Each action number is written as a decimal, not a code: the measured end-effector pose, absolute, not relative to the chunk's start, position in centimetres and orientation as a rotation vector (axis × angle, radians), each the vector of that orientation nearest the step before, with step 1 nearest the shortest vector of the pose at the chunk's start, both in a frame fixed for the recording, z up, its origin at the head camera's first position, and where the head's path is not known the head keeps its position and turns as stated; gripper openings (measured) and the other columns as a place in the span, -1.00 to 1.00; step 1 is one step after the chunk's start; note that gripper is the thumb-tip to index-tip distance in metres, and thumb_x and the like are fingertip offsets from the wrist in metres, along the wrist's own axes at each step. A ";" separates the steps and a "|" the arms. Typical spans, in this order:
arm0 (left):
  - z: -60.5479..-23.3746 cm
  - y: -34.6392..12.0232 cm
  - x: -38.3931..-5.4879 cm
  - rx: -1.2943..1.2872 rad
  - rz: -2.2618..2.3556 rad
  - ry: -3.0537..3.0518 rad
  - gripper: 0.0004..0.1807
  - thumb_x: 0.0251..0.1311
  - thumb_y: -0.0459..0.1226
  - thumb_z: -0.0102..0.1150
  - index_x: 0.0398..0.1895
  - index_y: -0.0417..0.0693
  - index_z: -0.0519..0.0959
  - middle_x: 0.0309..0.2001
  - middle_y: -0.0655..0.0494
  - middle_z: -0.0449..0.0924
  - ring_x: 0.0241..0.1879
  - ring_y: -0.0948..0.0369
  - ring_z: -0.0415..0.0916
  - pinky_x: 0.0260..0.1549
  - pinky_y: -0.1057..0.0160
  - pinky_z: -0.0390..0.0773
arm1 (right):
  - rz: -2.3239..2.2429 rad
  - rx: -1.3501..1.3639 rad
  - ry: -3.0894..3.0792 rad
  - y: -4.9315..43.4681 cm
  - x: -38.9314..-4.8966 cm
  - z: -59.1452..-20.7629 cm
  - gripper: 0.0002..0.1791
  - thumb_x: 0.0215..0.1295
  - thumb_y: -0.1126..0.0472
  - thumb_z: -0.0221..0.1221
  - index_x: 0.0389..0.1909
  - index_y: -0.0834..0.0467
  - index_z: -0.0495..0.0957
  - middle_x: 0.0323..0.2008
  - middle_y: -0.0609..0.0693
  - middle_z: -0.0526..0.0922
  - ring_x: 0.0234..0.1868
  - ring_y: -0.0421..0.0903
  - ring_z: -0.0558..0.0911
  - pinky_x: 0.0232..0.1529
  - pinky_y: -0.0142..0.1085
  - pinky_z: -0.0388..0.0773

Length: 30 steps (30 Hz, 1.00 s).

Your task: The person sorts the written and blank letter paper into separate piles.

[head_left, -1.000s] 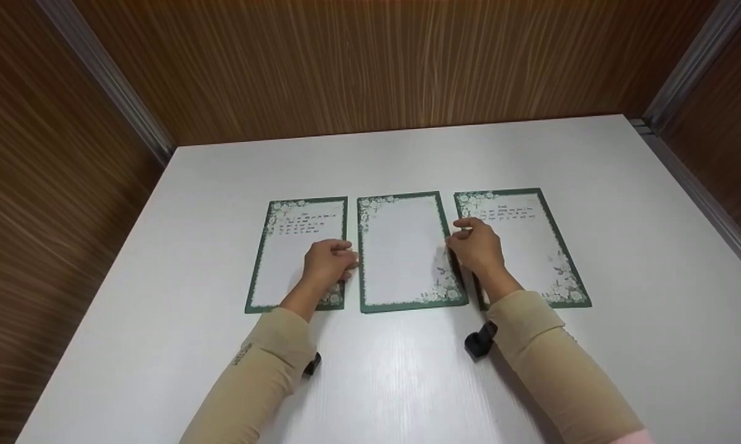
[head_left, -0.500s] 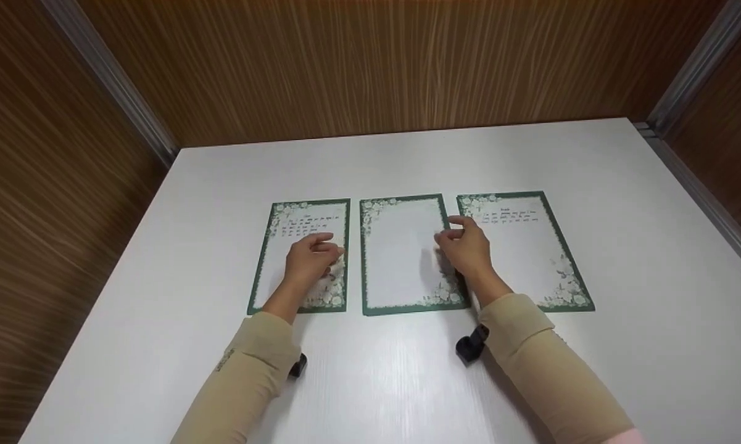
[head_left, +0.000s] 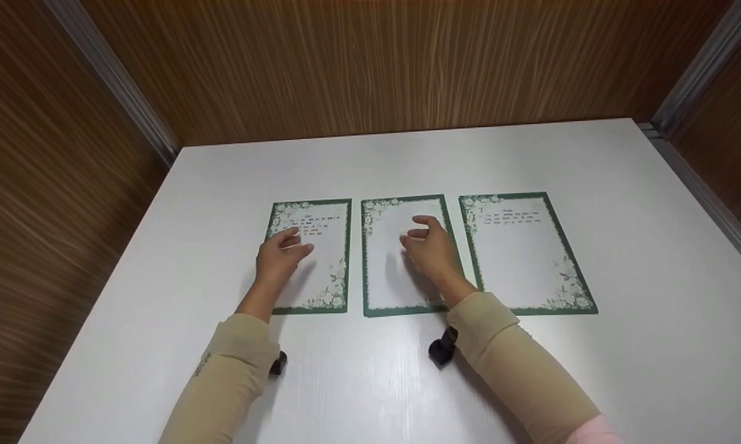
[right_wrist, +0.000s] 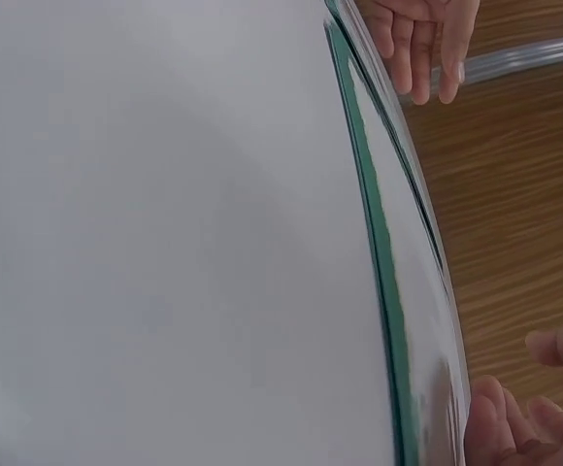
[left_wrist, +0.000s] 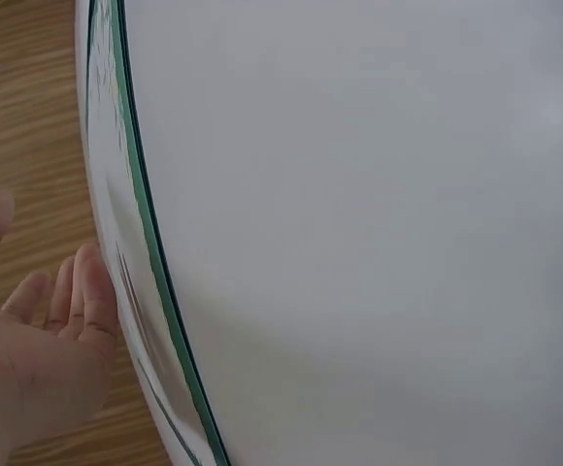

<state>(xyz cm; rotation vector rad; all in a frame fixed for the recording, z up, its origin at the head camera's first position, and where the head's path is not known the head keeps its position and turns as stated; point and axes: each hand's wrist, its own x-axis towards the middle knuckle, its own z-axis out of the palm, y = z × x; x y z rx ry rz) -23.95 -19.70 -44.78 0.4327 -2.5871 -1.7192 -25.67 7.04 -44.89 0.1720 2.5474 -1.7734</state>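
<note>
Three letter papers with green floral borders lie side by side on the white table. The left paper (head_left: 324, 262) carries handwritten lines at its top, partly covered by my left hand (head_left: 276, 259). That hand is held over the paper with fingers relaxed and thumb apart, holding nothing. No writing shows on the middle paper (head_left: 382, 280). My right hand (head_left: 430, 250) is over its right half, fingers loosely bent and holding nothing, its shadow on the sheet. Handwriting tops the right paper (head_left: 518, 265) too. In the right wrist view, both my right hand (right_wrist: 529, 427) and left hand (right_wrist: 422, 39) appear.
A black wrist device (head_left: 442, 350) sits under the right cuff and another black device (head_left: 277, 364) at the left cuff. Brown wood-grain panels (head_left: 395, 68) enclose the back and sides of the white table (head_left: 358, 388).
Both hands have moved leftward, away from the side edges of the middle paper. The left hand is now over the left paper, the right over the middle one. The papers look unmoved.
</note>
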 end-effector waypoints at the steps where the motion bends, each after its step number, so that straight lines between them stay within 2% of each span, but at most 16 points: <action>1: -44.8 -20.0 -23.9 0.436 -1.708 -2.587 -0.37 0.19 -0.21 0.28 0.32 -0.10 0.34 0.19 -0.04 0.42 0.17 0.08 0.40 0.07 0.23 0.46 | -1.771 0.159 2.555 6.7 -25.7 -44.9 -0.43 0.26 0.23 0.20 0.28 0.19 0.30 -0.02 0.15 0.57 -0.10 0.01 0.62 -0.30 -0.25 0.61; 7: -44.7 -21.4 -23.9 0.498 -1.645 -2.585 -0.35 0.20 -0.19 0.27 0.34 -0.08 0.32 0.27 -0.03 0.36 0.24 0.09 0.32 0.14 0.24 0.38 | -1.759 0.119 2.567 4.5 -25.6 -45.2 -0.46 0.25 0.25 0.21 0.24 0.19 0.34 -0.05 0.13 0.58 -0.07 0.00 0.61 -0.16 -0.24 0.58; 18: -44.5 -24.1 -23.6 0.582 -1.640 -2.574 -0.33 0.24 -0.19 0.23 0.38 -0.15 0.25 0.33 -0.11 0.27 0.33 0.04 0.19 0.24 0.21 0.26 | -1.748 0.003 2.547 1.4 -24.9 -45.3 -0.48 0.25 0.27 0.22 0.23 0.20 0.35 -0.07 0.12 0.60 -0.05 -0.01 0.62 -0.11 -0.25 0.57; 23: -44.4 -24.9 -23.3 0.641 -1.671 -2.570 -0.29 0.25 -0.18 0.21 0.42 -0.12 0.19 0.38 -0.11 0.19 0.36 0.03 0.13 0.24 0.18 0.27 | -1.706 -0.011 2.516 0.3 -24.7 -45.3 -0.46 0.26 0.24 0.22 0.25 0.17 0.33 -0.07 0.08 0.60 -0.06 -0.05 0.60 -0.08 -0.26 0.56; 30: -44.4 -25.4 -23.0 0.697 -1.720 -2.570 -0.28 0.25 -0.15 0.21 0.43 -0.08 0.17 0.37 -0.10 0.20 0.35 0.01 0.14 0.27 0.13 0.22 | -1.670 -0.035 2.468 -0.8 -24.3 -45.4 -0.41 0.23 0.24 0.25 0.28 0.12 0.31 0.00 0.10 0.57 -0.01 -0.04 0.56 -0.03 -0.21 0.54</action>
